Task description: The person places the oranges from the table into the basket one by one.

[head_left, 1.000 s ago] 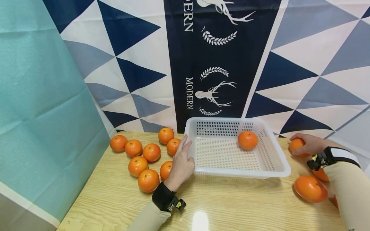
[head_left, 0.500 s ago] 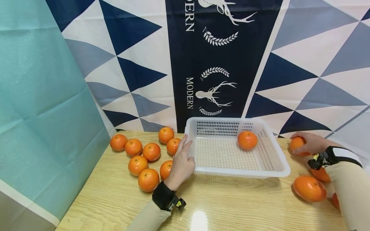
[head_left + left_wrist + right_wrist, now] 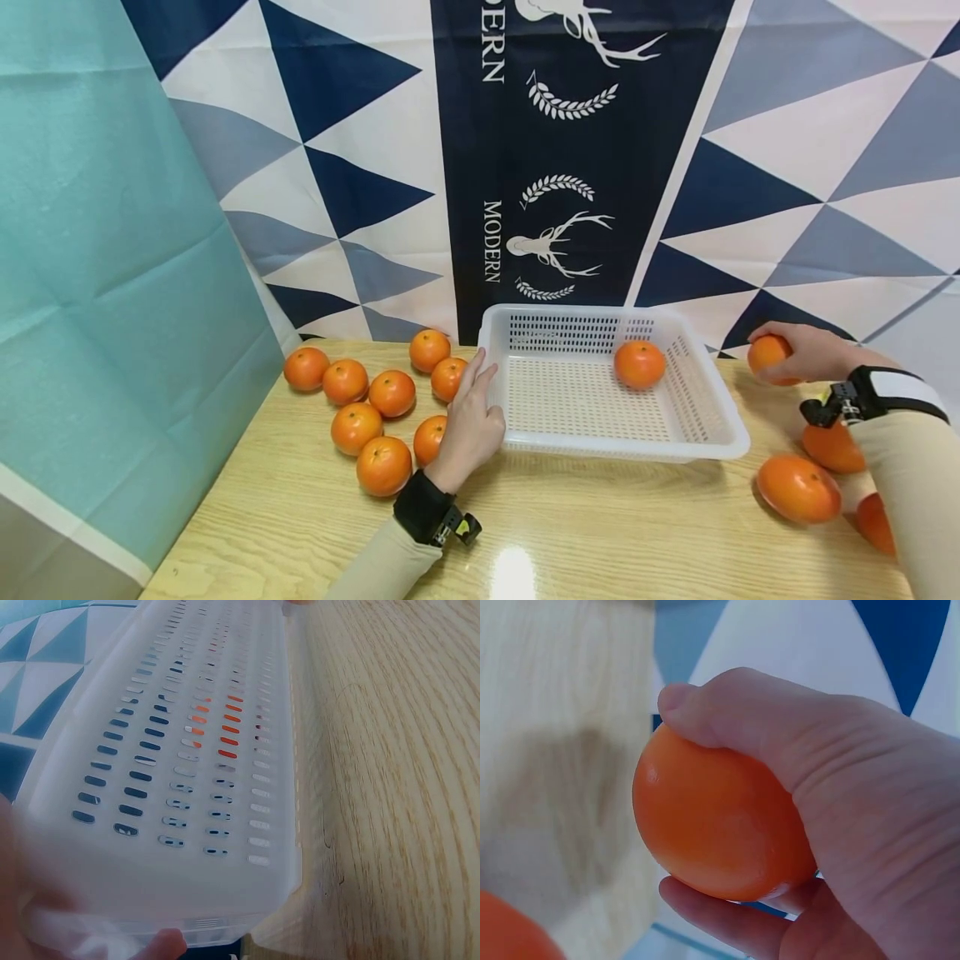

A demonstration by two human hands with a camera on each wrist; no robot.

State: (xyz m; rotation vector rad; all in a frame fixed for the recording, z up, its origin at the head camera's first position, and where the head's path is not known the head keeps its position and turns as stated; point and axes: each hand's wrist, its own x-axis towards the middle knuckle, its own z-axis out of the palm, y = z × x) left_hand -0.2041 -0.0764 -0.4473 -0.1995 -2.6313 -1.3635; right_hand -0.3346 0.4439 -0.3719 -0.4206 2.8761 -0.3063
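Note:
A white perforated plastic basket (image 3: pixel 592 446) stands on the wooden table, with one orange (image 3: pixel 640 365) inside near its right end. My left hand (image 3: pixel 474 429) holds the basket's left end, fingers along the rim; the left wrist view shows the basket's slotted side (image 3: pixel 161 750) close up. To the basket's right, my right hand (image 3: pixel 813 354) grips another orange (image 3: pixel 720 814). In the right wrist view its thumb lies over one side of the fruit and its fingers curl round the other, with the orange raised over the tabletop.
Several oranges (image 3: pixel 384 467) lie left of the basket, some close to my left hand. More oranges (image 3: pixel 798 489) sit beneath and beside my right forearm. A patterned cloth (image 3: pixel 555 167) hangs right behind the basket, and a teal cloth (image 3: pixel 150 250) borders the left.
My right hand has lifted its orange slightly up from the table, uncovering more of the oranges below the forearm. The left hand and basket stay nearly in place.

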